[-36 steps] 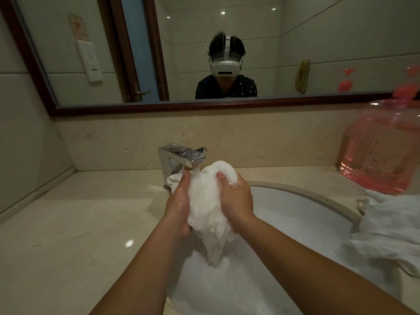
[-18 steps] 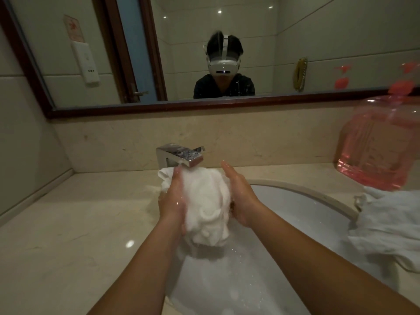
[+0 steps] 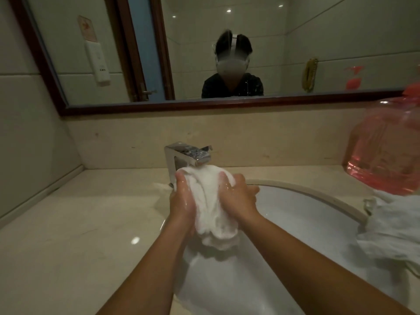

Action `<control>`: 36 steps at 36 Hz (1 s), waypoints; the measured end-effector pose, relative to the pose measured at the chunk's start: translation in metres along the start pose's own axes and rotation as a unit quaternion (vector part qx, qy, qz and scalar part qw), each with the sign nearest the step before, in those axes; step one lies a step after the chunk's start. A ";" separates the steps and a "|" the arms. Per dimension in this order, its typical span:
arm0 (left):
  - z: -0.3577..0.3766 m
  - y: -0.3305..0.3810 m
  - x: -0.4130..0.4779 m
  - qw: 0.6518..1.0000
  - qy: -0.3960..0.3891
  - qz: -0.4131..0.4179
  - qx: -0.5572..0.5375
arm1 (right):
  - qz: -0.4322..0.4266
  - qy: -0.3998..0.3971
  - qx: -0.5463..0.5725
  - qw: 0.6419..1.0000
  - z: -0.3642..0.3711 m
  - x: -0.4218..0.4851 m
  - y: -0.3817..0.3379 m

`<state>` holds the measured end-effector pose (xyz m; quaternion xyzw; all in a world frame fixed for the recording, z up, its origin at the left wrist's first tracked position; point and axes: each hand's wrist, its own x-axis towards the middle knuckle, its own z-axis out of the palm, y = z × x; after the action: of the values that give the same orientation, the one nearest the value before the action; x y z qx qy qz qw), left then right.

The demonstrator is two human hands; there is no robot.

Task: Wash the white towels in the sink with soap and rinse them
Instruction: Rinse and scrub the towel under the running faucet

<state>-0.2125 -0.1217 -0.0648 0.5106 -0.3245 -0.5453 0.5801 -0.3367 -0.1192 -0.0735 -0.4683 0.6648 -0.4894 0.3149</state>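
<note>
Both hands, left (image 3: pixel 183 204) and right (image 3: pixel 238 198), squeezed one sudsy white towel (image 3: pixel 210 201) under the chrome faucet (image 3: pixel 188 155); I judged rinsing unfinished, another crumpled white towel (image 3: pixel 395 230) waiting at the surface's right edge.

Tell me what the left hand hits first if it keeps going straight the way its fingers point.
Probably the faucet: the left hand, gripping the white towel, points up and away toward its chrome body just beyond the fingertips. Depth is unclear.

A white towel (image 3: pixel 209 201), white sink (image 3: pixel 306 212), beige table (image 3: pixel 79 235), chrome faucet (image 3: pixel 186 155) and pink bottle (image 3: pixel 386 151) are seen.
</note>
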 end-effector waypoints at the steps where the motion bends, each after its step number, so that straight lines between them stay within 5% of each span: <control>1: 0.002 0.002 -0.004 1.000 0.000 0.004 0.018 | 0.010 -0.008 0.004 1.000 -0.001 -0.003 0.000; 5: 0.010 -0.009 -0.005 0.998 -0.019 -0.026 0.047 | 0.036 -0.094 0.128 0.987 0.002 -0.019 -0.003; 8: 0.019 -0.005 -0.019 0.998 -0.026 -0.054 0.021 | -0.002 -0.087 0.166 0.982 0.016 -0.016 0.010; 10: 0.016 0.002 -0.026 0.993 -0.085 -0.069 0.032 | -0.013 -0.119 0.180 0.976 0.011 -0.011 0.011; 14: 0.006 0.006 -0.022 0.988 -0.127 -0.082 -0.035 | 0.108 -0.146 0.274 0.944 -0.003 0.006 0.016; 19: 0.000 0.005 -0.003 0.988 -0.074 -0.087 -0.104 | 0.209 -0.143 0.396 0.882 -0.014 0.011 0.023; 21: 0.000 0.004 -0.001 0.991 -0.066 -0.069 -0.089 | 0.221 -0.140 0.407 0.875 -0.017 0.014 0.024; 28: 0.016 -0.021 -0.014 0.968 -0.107 0.046 0.222 | 0.228 -0.136 0.409 0.873 -0.001 -0.001 0.007; 36: 0.014 -0.008 -0.015 0.987 0.006 0.032 0.158 | 0.209 -0.087 0.409 0.884 -0.004 -0.008 0.001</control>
<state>-0.2311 -0.1093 -0.0659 0.5884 -0.4196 -0.4652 0.5112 -0.3380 -0.1104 -0.0735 -0.1887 0.4585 -0.5978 0.6299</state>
